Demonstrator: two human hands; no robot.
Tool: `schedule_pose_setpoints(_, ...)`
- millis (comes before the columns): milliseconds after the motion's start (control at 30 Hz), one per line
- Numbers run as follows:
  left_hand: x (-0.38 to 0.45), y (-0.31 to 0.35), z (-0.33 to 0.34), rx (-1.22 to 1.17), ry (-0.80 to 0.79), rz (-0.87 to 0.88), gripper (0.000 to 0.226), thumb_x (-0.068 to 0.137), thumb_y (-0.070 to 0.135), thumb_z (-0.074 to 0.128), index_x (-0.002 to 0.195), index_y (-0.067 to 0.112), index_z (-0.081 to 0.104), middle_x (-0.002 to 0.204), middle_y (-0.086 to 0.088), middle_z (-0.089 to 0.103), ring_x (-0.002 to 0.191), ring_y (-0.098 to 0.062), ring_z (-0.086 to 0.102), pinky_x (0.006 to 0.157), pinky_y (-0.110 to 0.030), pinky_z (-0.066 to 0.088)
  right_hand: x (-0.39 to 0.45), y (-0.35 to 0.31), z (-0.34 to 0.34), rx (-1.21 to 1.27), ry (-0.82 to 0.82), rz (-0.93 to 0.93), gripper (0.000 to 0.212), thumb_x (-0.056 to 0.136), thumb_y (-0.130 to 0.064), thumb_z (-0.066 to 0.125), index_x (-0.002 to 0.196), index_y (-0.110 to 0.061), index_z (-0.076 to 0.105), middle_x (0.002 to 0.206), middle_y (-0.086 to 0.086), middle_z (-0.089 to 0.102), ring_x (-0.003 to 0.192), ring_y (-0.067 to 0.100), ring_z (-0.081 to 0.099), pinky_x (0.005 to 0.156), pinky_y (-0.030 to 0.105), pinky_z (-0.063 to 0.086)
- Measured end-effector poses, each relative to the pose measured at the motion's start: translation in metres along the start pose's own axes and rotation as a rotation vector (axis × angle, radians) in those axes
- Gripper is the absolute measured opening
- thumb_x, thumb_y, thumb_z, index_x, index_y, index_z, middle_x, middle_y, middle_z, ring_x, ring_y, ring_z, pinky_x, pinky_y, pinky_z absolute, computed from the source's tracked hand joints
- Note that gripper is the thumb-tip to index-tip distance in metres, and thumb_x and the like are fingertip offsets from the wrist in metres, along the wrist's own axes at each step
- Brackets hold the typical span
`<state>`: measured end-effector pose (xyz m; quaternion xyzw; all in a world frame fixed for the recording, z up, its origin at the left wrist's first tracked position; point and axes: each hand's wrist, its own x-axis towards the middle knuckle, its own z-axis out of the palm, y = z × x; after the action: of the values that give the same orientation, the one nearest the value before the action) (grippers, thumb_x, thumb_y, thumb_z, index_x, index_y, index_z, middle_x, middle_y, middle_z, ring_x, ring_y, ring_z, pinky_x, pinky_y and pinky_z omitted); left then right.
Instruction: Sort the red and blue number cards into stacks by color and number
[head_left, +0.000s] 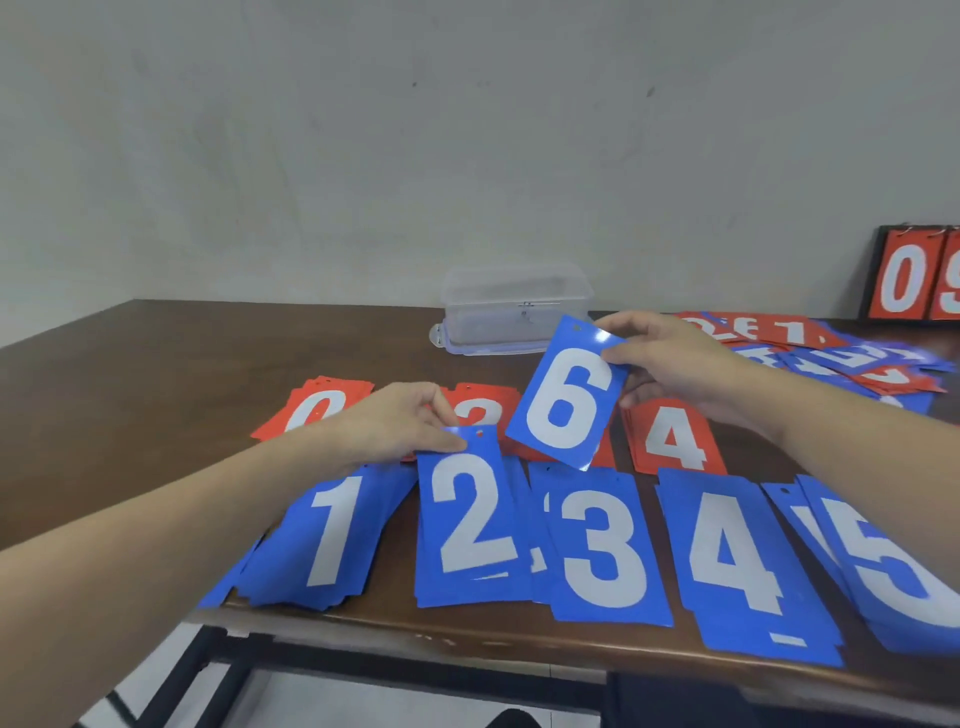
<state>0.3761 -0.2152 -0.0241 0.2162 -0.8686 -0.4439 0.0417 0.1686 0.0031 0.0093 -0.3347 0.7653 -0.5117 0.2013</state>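
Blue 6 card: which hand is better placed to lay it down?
Right. The right hand already pinches the blue 6 card above the stacks, while the left hand is busy on the blue 2 stack.

Two bare forearms enter from the lower left and right edges of the head view, no sleeves visible on either up to the frame edge. Left hand (395, 423) and right hand (675, 364) are both bare: no gloves, rings, watch or wristband visible. Fingernails look short and plain where visible; no markings seen on hands or forearms.
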Motion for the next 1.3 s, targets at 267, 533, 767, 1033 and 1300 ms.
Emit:
schedule_pose_setpoints(267,0.007,0.002,0.007,0.586,0.083,0.237,0.023,0.079,0.037,0.082,0.089,0.037,0.061,0.107,0.020,0.060,0.103,-0.004,0.054,0.074,-0.016,0.041,-0.021,0.014,-0.029,-0.037,0.059,0.027,0.022,0.099,-0.013,0.059,0.118,-0.024,0.062,0.095,0.008,0.077,0.070,0.016,0.070,0.056,0.031,0.056)
schedule_pose_setpoints(533,0.032,0.043,0.048,0.418,0.111,0.419,0.011,0.087,0.027,0.074,0.083,0.032,0.065,0.087,0.016,0.066,0.075,-0.013,0.065,0.070,-0.031,0.053,-0.052,0.026,-0.075,-0.073,0.198,0.073,0.022,0.099,-0.015,0.058,0.113,-0.031,0.065,0.090,0.006,0.075,0.055,0.010,0.065,0.047,0.024,0.047)
schedule_pose_setpoints(767,0.062,0.090,0.110,0.356,-0.021,0.554,0.010,0.088,0.024,0.073,0.083,0.030,0.067,0.084,0.015,0.069,0.079,-0.010,0.064,0.079,-0.032,0.053,-0.102,0.048,-0.133,-0.062,0.303,0.161,0.021,0.098,-0.020,0.062,0.112,-0.034,0.070,0.106,0.009,0.076,0.099,0.030,0.073,0.092,0.056,0.056)
schedule_pose_setpoints(1033,0.079,0.149,0.176,0.348,-0.181,0.686,0.010,0.091,0.022,0.069,0.086,0.030,0.067,0.088,0.014,0.068,0.079,-0.004,0.063,0.078,-0.024,0.049,-0.168,0.074,-0.205,-0.102,0.444,0.278,0.023,0.101,-0.016,0.056,0.116,-0.029,0.067,0.100,0.001,0.078,0.091,0.018,0.075,0.092,0.051,0.057)
schedule_pose_setpoints(1300,0.083,0.190,0.225,0.353,-0.288,0.737,0.008,0.094,0.024,0.067,0.089,0.031,0.067,0.087,0.018,0.066,0.080,0.007,0.058,0.072,-0.012,0.042,-0.213,0.105,-0.245,-0.146,0.508,0.304,0.024,0.100,-0.013,0.056,0.114,-0.028,0.069,0.081,-0.009,0.074,0.067,0.005,0.066,0.058,0.026,0.048)
